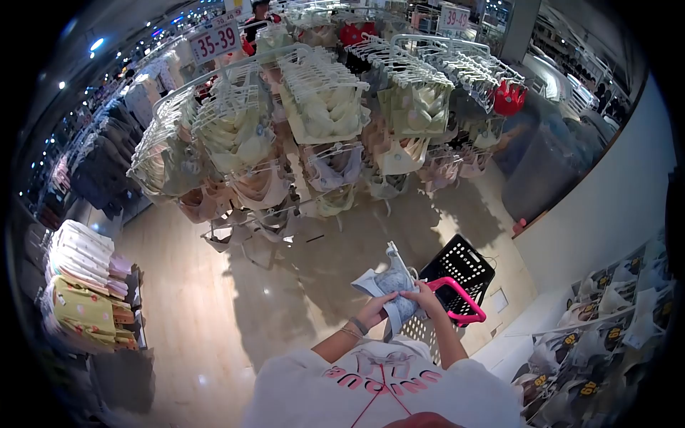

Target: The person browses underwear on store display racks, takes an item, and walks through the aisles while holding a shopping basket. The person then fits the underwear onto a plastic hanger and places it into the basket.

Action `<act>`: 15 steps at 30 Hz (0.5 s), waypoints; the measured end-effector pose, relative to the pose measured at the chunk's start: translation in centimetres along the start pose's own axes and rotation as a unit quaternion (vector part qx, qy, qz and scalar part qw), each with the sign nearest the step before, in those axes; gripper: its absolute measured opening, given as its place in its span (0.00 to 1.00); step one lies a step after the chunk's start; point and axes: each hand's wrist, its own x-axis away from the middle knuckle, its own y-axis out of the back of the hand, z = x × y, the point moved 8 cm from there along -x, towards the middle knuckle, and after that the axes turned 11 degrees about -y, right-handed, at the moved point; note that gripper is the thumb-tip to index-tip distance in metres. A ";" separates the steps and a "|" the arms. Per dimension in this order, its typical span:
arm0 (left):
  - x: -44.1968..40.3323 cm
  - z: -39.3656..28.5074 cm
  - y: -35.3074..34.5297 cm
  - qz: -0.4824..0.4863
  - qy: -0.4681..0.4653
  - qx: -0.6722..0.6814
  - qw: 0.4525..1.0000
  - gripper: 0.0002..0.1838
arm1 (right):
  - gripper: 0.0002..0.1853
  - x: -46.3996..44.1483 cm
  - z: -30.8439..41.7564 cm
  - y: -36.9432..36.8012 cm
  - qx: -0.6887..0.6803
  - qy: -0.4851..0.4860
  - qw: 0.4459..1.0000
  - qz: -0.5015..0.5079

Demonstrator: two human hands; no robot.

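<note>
A pale blue-grey bra (391, 281) on a white hanger (394, 255) is held in front of my body. My left hand (376, 311) grips its lower left side, with the thumb on the cup. On the other side my right hand (427, 299) has its fingers closed on the fabric, close to the left hand. Just beyond the right hand is a black perforated shopping basket (462, 265) with a pink handle (472, 317). A pale perforated surface (417, 329) shows beneath my hands.
Racks of bras on hangers (325, 100) stand ahead, under a 35-39 sign (215, 43). Folded clothes (82, 307) are stacked at left. More bras (585, 310) hang at right, by a white wall (606, 192). A person (257, 18) is at the far back.
</note>
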 end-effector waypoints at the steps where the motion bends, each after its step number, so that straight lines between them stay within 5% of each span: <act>1: 0.1 0.5 -1.0 0.014 0.007 0.000 1.000 0.21 | 0.28 0.8 0.0 1.0 0.022 -0.004 0.999 -0.040; 4: -0.4 2.9 -1.4 0.044 0.039 -0.001 0.998 0.19 | 0.25 0.9 -2.3 2.5 -0.119 0.049 0.991 0.028; 15: -1.0 8.1 -2.0 0.002 0.019 -0.053 0.998 0.16 | 0.20 -0.1 -8.2 7.2 -0.098 0.018 0.994 0.033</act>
